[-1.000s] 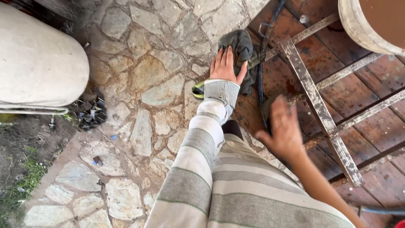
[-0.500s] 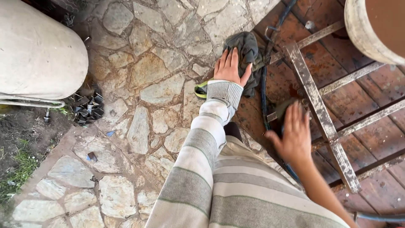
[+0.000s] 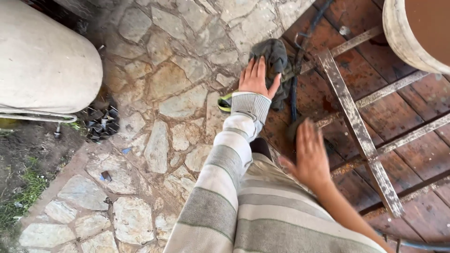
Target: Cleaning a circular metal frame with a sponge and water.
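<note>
Clearly the left hand (image 3: 255,77) lies flat and open, fingers spread, with its palm on the dark grey crumpled cloth rag (image 3: 276,58); it presses but does not grip. The rag rests at the edge where the pale irregular stone paving (image 3: 178,79) meets the rusty reddish-brown wooden boards (image 3: 375,122), just beside a black hose (image 3: 294,89) and near the weathered grey metal frame (image 3: 356,126).

The right hand (image 3: 309,157) is open too, fingers apart, and holds nothing; it is blurred and hovers over the boards, apart from the rag.

I judge the rag to be light, soft and limp, so it will fold and hang when lifted. It does not look slippery or fragile. A good hold would be to bunch the thick middle folds under the palm, away from the hose it touches.
</note>
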